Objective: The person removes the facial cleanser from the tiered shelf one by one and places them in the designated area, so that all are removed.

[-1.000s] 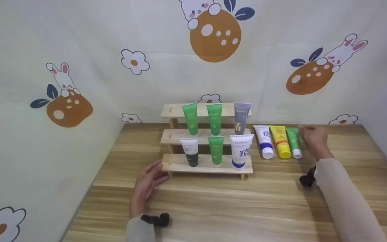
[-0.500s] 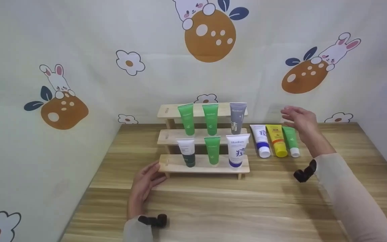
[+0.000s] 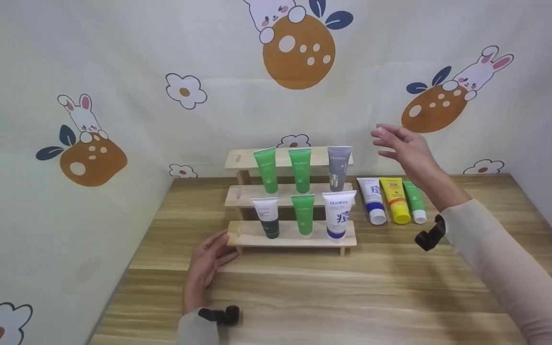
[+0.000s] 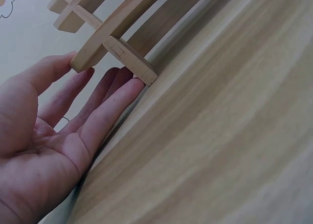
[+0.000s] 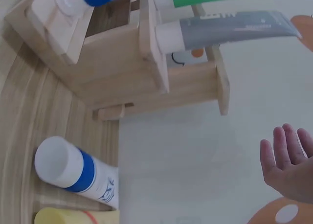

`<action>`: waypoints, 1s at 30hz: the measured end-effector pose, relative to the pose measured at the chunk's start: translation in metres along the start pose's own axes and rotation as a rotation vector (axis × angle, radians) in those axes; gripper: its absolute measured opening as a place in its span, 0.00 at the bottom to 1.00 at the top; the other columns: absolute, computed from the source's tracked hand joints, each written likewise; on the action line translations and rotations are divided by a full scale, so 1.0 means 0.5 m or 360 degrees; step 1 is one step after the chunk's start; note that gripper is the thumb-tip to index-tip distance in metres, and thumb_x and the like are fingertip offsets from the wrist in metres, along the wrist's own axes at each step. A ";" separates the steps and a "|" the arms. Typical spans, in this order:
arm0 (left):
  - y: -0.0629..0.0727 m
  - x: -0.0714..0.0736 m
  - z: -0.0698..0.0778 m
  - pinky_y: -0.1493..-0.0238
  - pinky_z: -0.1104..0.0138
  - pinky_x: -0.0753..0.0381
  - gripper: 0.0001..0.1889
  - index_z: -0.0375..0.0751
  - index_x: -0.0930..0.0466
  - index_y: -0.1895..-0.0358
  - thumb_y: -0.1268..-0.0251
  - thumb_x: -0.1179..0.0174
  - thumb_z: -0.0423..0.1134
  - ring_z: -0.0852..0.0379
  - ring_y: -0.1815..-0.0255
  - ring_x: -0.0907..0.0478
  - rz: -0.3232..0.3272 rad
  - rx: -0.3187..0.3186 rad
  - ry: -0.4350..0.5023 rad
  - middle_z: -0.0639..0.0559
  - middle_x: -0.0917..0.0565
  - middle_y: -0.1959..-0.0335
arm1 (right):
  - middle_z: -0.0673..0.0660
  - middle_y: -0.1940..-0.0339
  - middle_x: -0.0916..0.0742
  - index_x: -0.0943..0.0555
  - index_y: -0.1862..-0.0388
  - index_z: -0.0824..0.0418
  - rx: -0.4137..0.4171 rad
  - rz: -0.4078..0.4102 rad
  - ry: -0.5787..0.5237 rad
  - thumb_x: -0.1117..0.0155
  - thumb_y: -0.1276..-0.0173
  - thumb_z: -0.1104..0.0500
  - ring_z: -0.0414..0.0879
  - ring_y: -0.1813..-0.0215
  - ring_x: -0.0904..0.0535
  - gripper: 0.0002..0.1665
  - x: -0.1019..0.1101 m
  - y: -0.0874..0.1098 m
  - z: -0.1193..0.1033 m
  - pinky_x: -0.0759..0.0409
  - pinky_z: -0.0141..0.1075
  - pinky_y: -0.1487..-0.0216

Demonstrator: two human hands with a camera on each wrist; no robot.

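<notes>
A three-tier wooden rack (image 3: 291, 241) stands on the table with tubes upright on its lower two tiers. On the middle tier are two green tubes (image 3: 300, 170) and a grey tube (image 3: 339, 167). The front tier bears a white and dark-green tube (image 3: 268, 218), a green tube (image 3: 304, 215) and a white and blue tube (image 3: 338, 214). My left hand (image 3: 207, 256) touches the rack's left end; in the left wrist view the thumb (image 4: 54, 70) meets the shelf end and a fingertip reaches the leg (image 4: 129, 60). My right hand (image 3: 410, 148), holding nothing, hovers right of the top tier, fingers loosely extended.
Right of the rack, a white and blue tube (image 3: 372, 199), a yellow tube (image 3: 396, 199) and a green tube (image 3: 415, 201) lie side by side on the wooden table (image 3: 314, 297). A patterned cloth wall (image 3: 237, 110) rises close behind the rack and along the left side.
My right hand has lifted from beside the lying green tube and moved up and left toward the rack's top tier. The left hand has stayed at the rack's end.
</notes>
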State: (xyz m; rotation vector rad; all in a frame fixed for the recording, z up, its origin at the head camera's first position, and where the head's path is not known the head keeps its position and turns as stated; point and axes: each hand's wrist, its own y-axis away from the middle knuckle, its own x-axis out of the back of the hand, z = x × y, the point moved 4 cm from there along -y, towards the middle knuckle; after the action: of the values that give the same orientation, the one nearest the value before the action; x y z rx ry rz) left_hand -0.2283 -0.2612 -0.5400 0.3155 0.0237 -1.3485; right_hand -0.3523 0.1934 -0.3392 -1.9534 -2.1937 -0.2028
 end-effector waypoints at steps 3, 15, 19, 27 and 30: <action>-0.001 0.001 0.000 0.45 0.53 0.11 0.28 0.28 0.31 0.32 0.29 0.38 0.39 0.48 0.49 0.15 0.0000 0.0005 -0.0008 0.36 0.20 0.40 | 0.52 0.26 0.25 0.35 0.24 0.52 0.0068 -0.0063 0.0045 0.40 0.35 0.29 0.47 0.29 0.27 0.48 -0.023 -0.004 -0.015 0.24 0.39 0.26; 0.001 -0.002 -0.002 0.45 0.54 0.11 0.27 0.28 0.31 0.32 0.28 0.39 0.39 0.50 0.49 0.15 -0.0050 -0.0031 -0.0021 0.40 0.17 0.44 | 0.54 0.25 0.28 0.37 0.23 0.53 0.0170 -0.0264 0.0086 0.39 0.32 0.33 0.51 0.26 0.30 0.46 -0.086 -0.001 -0.038 0.27 0.46 0.24; 0.000 0.000 -0.003 0.47 0.54 0.10 0.28 0.27 0.31 0.32 0.28 0.39 0.39 0.49 0.50 0.14 -0.0035 -0.0038 -0.0008 0.43 0.17 0.45 | 0.56 0.29 0.27 0.35 0.24 0.53 0.0163 -0.0276 0.0049 0.39 0.31 0.34 0.48 0.31 0.27 0.43 -0.098 0.003 -0.032 0.24 0.43 0.26; 0.000 0.002 -0.005 0.48 0.53 0.10 0.26 0.28 0.29 0.33 0.29 0.38 0.38 0.49 0.51 0.14 -0.0012 -0.0011 0.0020 0.43 0.16 0.47 | 0.57 0.30 0.25 0.32 0.27 0.54 0.0154 -0.0266 -0.0037 0.34 0.32 0.39 0.47 0.33 0.26 0.40 -0.111 0.009 -0.014 0.26 0.46 0.24; 0.001 0.001 -0.006 0.47 0.53 0.10 0.27 0.27 0.30 0.33 0.29 0.38 0.39 0.49 0.51 0.14 -0.0019 -0.0015 0.0018 0.41 0.17 0.45 | 0.56 0.30 0.25 0.33 0.27 0.54 0.0121 -0.0269 -0.0011 0.32 0.34 0.39 0.49 0.31 0.26 0.42 -0.114 0.013 -0.006 0.29 0.48 0.22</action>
State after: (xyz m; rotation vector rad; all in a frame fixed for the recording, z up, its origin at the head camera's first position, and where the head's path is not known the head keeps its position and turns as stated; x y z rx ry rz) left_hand -0.2272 -0.2610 -0.5431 0.3154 0.0416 -1.3580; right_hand -0.3396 0.1385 -0.3499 -1.7333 -2.3354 -0.1351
